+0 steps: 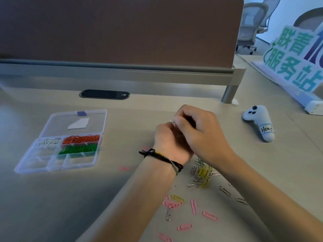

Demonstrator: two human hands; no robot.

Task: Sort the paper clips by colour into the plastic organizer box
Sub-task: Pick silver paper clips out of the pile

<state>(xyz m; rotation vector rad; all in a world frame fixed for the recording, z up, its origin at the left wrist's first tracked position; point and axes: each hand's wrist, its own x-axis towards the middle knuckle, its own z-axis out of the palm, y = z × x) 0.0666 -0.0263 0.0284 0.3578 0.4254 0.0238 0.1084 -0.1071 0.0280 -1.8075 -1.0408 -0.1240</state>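
Both hands meet just right of the frame's centre, raised a little above the bench (52, 198). The left hand (167, 144), with dark cords round its wrist, has its fingers curled in towards the right hand (197, 130), whose fingers are also curled; together they pinch a thin pale paper clip (172, 121) that shows at the fingertips, though its colour is hard to tell.

The plastic organizer box (57, 165) lies open at middle left, well apart from the hands, its clear lid folded back towards the top of the frame. White clips (49, 142) fill its upper left compartment, orange clips (81, 138) the one to their right, green clips (78, 148) the one below the orange. The lower compartments look bare.

The unsorted pile (201, 173) of silver and yellow clips lies below the hands, between the forearms, with pink clips (193, 206) scattered towards the lower edge. One pink clip (124, 168) lies alone between box and left wrist.

A wide bare strip of bench runs between box and hands. A white controller (260, 122) lies at the right, and a divider panel (122, 32) closes the far edge.
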